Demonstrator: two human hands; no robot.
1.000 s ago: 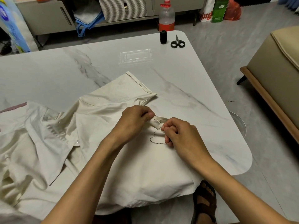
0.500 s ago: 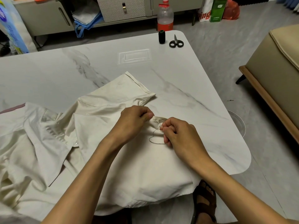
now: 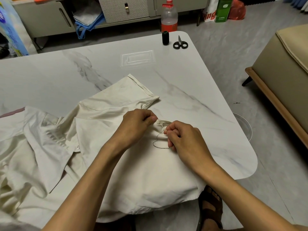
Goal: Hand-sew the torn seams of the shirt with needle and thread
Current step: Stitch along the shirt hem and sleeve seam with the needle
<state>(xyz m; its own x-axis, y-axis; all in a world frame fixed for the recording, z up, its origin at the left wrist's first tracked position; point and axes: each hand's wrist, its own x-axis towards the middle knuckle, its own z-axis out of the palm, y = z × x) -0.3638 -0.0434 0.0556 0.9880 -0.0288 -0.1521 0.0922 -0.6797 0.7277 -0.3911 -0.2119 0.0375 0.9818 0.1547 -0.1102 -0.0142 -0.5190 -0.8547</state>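
Two hands work close together, not touching, over a cream shirt (image 3: 146,172) spread on the marble counter (image 3: 83,72), its hem hanging over the near edge. The left hand (image 3: 138,124) pinches a folded seam edge between thumb and curled fingers; the right hand (image 3: 185,139), just beside it, pinches a needle (image 3: 164,128) whose tip lies on the seam. Dark thread (image 3: 157,140) loops across the cloth below the needle and runs under the right fingers. At the counter's far corner a black spool (image 3: 165,38) stands beside scissors (image 3: 180,44). A sandalled foot (image 3: 210,209) shows on the floor below.
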